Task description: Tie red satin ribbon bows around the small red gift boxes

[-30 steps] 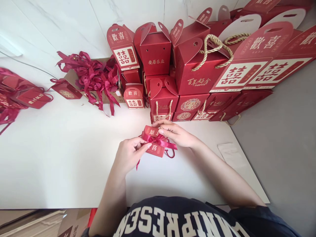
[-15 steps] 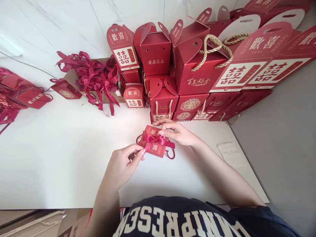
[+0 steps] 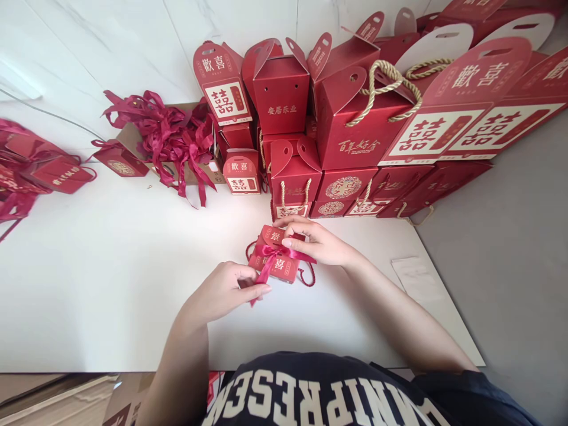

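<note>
A small red gift box [image 3: 274, 271] with white characters lies on the white table in front of me. Round it runs a dark pink satin ribbon [image 3: 295, 254], tied in a bow on top. My left hand [image 3: 231, 290] is at the near left side, thumb and fingers closed round one ribbon tail [image 3: 262, 275], whose end hangs below the thumb. At the far right corner, my right hand [image 3: 313, 239] grips the box, its thumb on the top by the bow and its fingers over the back edge. Dark red cord handles [image 3: 307, 278] stick out at both ends.
Stacked red gift boxes [image 3: 288, 112], some with gold rope handles, stand along the back right. A cardboard box of loose ribbons [image 3: 177, 133] is at the back, beside a small bowed box [image 3: 119, 160]. More red boxes [image 3: 57, 171] lie far left. White paper [image 3: 415, 278] lies right.
My left hand has drawn the ribbon tail down toward me, and more of the tail now shows. The right thumb has shifted slightly left on the box, which stays in place.
</note>
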{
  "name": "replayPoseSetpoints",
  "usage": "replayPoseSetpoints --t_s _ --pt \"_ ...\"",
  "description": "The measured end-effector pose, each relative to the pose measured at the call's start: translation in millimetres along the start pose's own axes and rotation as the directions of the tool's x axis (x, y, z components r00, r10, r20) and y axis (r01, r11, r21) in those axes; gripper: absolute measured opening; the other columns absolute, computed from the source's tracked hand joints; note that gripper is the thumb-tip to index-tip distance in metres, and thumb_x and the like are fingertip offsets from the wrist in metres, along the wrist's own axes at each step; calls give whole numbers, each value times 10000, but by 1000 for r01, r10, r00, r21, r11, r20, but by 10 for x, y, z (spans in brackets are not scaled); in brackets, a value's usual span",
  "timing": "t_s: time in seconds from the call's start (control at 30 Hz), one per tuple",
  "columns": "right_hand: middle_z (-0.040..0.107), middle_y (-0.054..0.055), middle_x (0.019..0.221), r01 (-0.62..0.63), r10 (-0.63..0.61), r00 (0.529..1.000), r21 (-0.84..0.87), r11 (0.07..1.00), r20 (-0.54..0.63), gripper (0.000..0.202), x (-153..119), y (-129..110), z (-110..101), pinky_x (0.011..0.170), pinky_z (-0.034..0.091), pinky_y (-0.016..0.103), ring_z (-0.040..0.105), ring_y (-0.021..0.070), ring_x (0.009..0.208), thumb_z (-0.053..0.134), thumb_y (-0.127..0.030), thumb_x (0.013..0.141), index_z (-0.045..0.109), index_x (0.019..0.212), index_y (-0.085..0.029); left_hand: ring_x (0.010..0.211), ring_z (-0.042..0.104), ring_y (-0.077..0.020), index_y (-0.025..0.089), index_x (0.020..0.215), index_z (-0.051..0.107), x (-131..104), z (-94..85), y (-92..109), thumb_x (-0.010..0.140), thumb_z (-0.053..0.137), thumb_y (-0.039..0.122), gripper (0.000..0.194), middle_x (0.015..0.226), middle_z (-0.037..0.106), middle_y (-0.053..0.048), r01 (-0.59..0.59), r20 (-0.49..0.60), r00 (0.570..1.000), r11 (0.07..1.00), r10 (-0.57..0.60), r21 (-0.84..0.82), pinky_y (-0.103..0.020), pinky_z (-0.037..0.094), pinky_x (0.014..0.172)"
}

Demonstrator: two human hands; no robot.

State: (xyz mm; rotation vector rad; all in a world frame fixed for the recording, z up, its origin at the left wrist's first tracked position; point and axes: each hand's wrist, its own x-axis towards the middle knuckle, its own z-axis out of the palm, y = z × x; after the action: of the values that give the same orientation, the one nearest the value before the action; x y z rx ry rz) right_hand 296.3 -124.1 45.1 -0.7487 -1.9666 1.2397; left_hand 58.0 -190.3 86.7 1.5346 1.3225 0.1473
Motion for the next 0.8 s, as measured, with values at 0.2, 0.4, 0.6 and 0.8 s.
replayPoseSetpoints --t_s 0.2,0.4,0.6,0.8 --pt "555 87 1289 12 -12 999 -5 1000 -40 191 -8 27 -15 1059 388 405 528 210 1223 571 -320 930 598 786 -198 534 509 -114 177 804 758 154 83 -70 818 597 532 390 701 689 -31 -17 -177 984 989 -10 -149 -225 381 474" --pt "589 76 1230 -9 13 996 42 999 -83 220 -2 61 -25 1013 420 395 553 208 1179 560 -320 935 573 751 -201 551 494 -107 174 773 776 226 106 -106 806 637 481 339 670 678 -12 -89 -203 978 975 47 -204 -225 372 524" --pt "601 77 1213 -18 22 996 53 998 -81 201 5 90 -48 1024 411 391 565 204 1159 576 -311 925 613 765 -195 664 587 -152 180 789 785 229 86 -86 811 642 449 305 757 737 -46 -103 -149 986 968 70 -228 -249 425 601" --pt "620 83 1222 -27 32 996 64 998 -83 193 7 79 -25 1006 420 382 573 202 1151 517 -296 954 592 809 -193 653 618 -162 174 821 796 260 97 -119 795 650 484 343 793 757 -70 -54 -90 995 972 34 -230 -244 431 529"
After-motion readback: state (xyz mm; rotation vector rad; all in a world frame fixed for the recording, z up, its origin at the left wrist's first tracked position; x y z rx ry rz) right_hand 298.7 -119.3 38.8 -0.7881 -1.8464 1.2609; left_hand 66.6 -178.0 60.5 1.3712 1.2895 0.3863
